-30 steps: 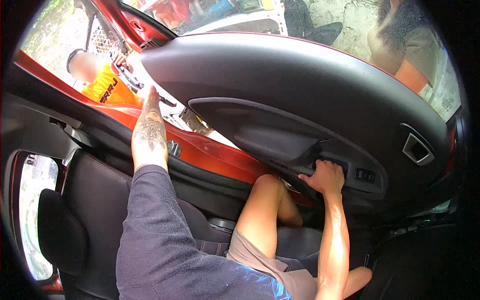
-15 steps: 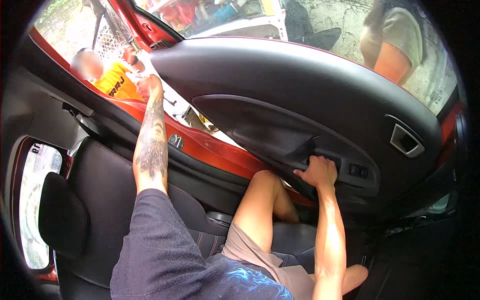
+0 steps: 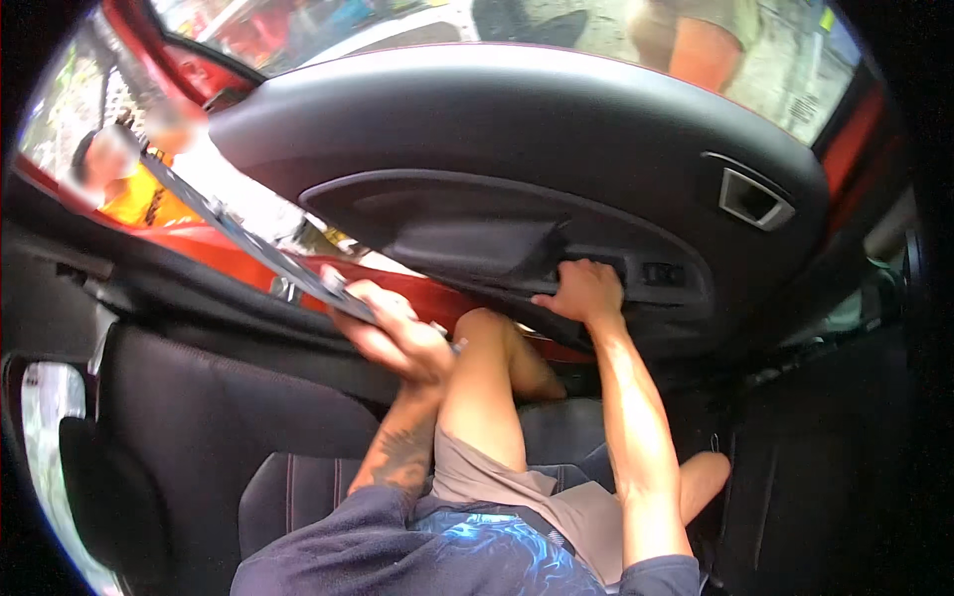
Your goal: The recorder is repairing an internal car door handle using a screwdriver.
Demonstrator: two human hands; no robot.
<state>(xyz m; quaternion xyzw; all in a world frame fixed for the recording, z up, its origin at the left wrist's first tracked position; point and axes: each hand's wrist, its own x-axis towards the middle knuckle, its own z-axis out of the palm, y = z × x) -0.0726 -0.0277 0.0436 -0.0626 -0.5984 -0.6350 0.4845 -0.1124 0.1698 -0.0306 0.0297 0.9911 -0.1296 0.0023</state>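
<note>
My left hand [image 3: 393, 333] is closed around one end of a long, thin dark strip [image 3: 243, 238], held above the door sill near my raised knee. The strip slants up to the far left through the door gap; its exact kind I cannot make out, and motion smears the hand a little. My right hand [image 3: 588, 290] is hooked over the pull handle of the black car door [image 3: 437, 119], its fingertips hidden in the recess. Just right of that hand are the window switches [image 3: 663, 274]. The door stands partly open.
Outside the gap at the far left is a person in an orange shirt [image 3: 144, 199], with another beside them. The red door sill [image 3: 427, 298] runs below the gap. Black seats [image 3: 199, 397] lie to my left. Beyond the window stands another person [image 3: 701, 50].
My left arm, earlier stretched out through the gap toward the person in orange, has drawn back to my knee with the dark strip. My right hand stays on the handle; the view has shifted.
</note>
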